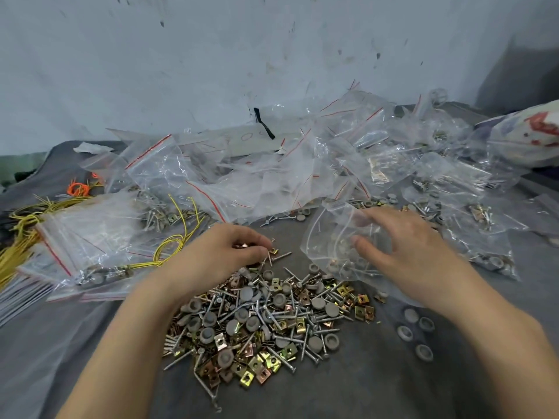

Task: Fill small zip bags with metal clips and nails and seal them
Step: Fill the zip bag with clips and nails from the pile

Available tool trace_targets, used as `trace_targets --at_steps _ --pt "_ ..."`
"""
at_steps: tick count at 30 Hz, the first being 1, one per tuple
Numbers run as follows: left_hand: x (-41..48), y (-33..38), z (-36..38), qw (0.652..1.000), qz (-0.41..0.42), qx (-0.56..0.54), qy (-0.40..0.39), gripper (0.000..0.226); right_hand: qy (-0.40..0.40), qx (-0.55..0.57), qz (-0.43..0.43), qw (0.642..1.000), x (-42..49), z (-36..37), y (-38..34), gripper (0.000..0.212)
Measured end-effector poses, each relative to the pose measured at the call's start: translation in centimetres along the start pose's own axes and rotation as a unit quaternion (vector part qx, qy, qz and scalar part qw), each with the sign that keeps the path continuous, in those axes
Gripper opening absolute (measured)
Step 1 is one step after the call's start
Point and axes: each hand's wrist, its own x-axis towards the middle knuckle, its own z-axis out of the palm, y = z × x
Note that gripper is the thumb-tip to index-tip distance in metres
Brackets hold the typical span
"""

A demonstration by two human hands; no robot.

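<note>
One small clear plastic zip bag (329, 237) lies right of centre, with a few grey caps and clips inside. My right hand (414, 252) is at its near edge, fingers spread, thumb over the plastic and fingertips showing through it. The hand is blurred, so I cannot tell whether it grips the bag or only touches it. My left hand (223, 252), at centre, is curled, its fingertips pinching a brass-coloured square metal clip (273, 251) together with a thin nail. Just below it, in the lower middle, lies the loose heap of silver nails, brass clips and round grey caps (266, 319). Four separate grey caps (416, 334) sit just right of the heap. All rests on a dark grey cloth (378, 385). At left lies a stack of empty red-striped zip bags (84, 234), a coil of yellow wire (171, 246) beside it. Across the upper middle spreads a jumble of clear bags (272, 167) against a stained pale wall (181, 55).
</note>
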Motion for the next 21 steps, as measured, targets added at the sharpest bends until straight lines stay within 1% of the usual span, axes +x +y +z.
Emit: trace_targets --at_steps 3,5,9,12,15,18,21 --pt "-1.2 -1.0 -0.5 0.999 -0.017 0.037 0.005 0.013 0.014 0.01 -0.026 0.999 0.0 0.3 -0.6 0.044" --pt "-2.0 -1.2 -0.1 0.998 -0.008 0.065 0.008 0.017 0.021 0.012 -0.05 0.998 0.0 0.6 -1.1 0.043" --pt "-3.0 -1.3 0.3 0.999 0.016 0.034 0.017 0.029 0.012 0.021 -0.083 0.996 -0.3 1.3 -1.7 0.039" --pt "-3.4 -1.8 -0.1 0.998 0.025 0.041 0.032 0.033 0.012 0.019 -0.09 0.996 -0.4 1.6 -1.6 0.05" --pt "-3.8 -2.1 -0.3 0.998 0.034 0.019 0.039 0.038 -0.005 -0.009 -0.085 0.996 -0.5 2.0 -1.3 0.056" --pt "-3.7 -2.5 -0.5 0.998 0.034 0.009 0.056 0.035 -0.029 -0.028 -0.073 0.997 -0.5 2.5 -0.8 0.068" --pt "-3.6 -2.7 -0.8 0.998 0.025 -0.023 0.062 0.033 -0.027 -0.038 -0.076 0.996 -0.4 2.7 -0.4 0.073"
